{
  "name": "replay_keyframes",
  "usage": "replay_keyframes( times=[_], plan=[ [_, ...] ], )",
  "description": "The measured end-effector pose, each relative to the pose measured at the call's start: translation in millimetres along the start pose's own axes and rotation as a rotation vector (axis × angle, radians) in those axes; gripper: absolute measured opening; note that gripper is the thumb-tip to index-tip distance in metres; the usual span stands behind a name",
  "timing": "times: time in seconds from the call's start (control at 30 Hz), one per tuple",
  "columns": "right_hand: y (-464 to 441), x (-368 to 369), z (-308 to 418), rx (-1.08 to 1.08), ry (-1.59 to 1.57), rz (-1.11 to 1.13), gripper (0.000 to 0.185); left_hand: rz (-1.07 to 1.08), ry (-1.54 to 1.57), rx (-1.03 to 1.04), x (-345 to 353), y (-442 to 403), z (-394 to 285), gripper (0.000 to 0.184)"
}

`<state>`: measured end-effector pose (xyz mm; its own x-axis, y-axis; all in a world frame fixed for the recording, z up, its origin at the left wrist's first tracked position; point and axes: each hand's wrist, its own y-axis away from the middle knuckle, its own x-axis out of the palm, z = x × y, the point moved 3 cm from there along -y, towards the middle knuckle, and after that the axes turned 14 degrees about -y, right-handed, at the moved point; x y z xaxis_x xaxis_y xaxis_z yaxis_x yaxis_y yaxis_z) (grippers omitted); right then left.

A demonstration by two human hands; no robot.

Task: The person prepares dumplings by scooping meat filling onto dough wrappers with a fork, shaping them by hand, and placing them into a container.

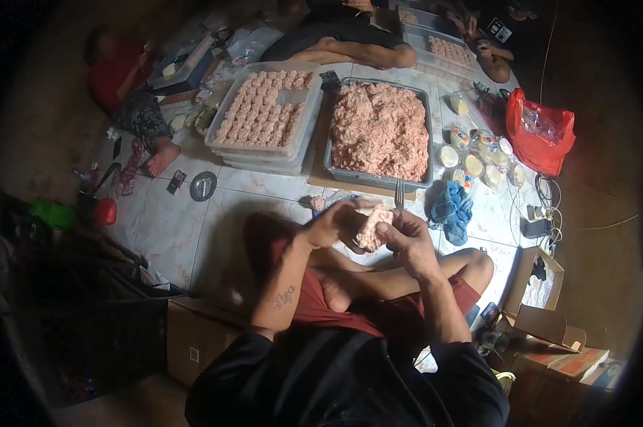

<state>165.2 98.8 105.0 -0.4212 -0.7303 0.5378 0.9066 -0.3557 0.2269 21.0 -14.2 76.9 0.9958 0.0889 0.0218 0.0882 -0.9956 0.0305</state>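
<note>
My left hand (330, 226) is curled around a lump of pale pink minced meat (373, 228), held above my crossed legs. My right hand (411, 240) meets it from the other side, with the thumb against the lump. A fork (399, 192) sticks up out of my right hand; its handle is hidden in the fingers. Just beyond my hands stands a grey tub (327, 158) heaped with minced meat mixture (382, 128). To its left, a stack of clear plastic trays (257, 161) carries rows of shaped meat portions (254, 114) on top.
Right of the tub lie a blue cloth (451, 212), several round pale packs (472, 165) and a red plastic bag (542, 132). Other people sit at the left and the back, near another tray of portions (449, 51). Cables and cardboard boxes (549, 320) are at my right.
</note>
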Motion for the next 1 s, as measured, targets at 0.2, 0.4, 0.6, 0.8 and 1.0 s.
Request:
replay_keyframes(
  times=[0.2,0.4,0.6,0.8,1.0],
  plan=[
    [-5.3,-19.0,10.9,-0.293,0.296,-0.183,0.025,-0.542,-0.912,0.268,5.7,8.5,40.4,0.045],
    [12.1,-56.9,-88.0,-0.047,-0.083,-0.09,0.016,-0.798,-0.889,0.305,-10.0,0.5,62.2,0.041],
    [9.8,-35.0,-31.4,-0.456,0.885,0.006,0.016,-0.597,-0.744,0.103,9.9,-2.2,26.6,0.053],
    [19.7,-52.1,-38.8,-0.163,0.609,-0.161,0.021,-0.768,-0.748,0.348,4.2,11.6,4.5,0.056],
    [19.1,-34.6,-71.3,-0.185,0.366,-0.034,0.017,-0.602,-0.783,0.324,12.6,-0.4,24.6,0.05]
  ],
)
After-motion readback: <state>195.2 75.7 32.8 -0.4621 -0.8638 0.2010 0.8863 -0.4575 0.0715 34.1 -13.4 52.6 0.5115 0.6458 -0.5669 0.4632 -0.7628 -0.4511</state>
